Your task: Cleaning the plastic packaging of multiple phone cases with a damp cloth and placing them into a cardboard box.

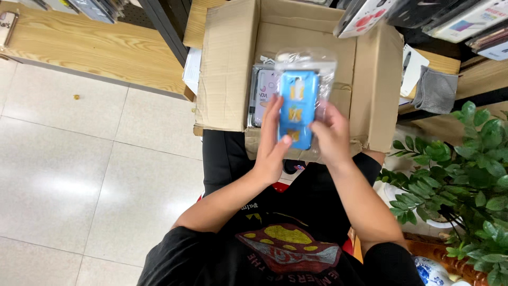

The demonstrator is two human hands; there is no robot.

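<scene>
Above an open cardboard box (227,63), both hands gripped a blue phone case (298,108) in a clear plastic sleeve.

Left hand (272,148) and right hand (330,137) clamped the case's lower end from either side, its long axis pointing away from the person toward the box's far wall. More packaged cases (263,92) lay inside the box, against its left wall.
</scene>
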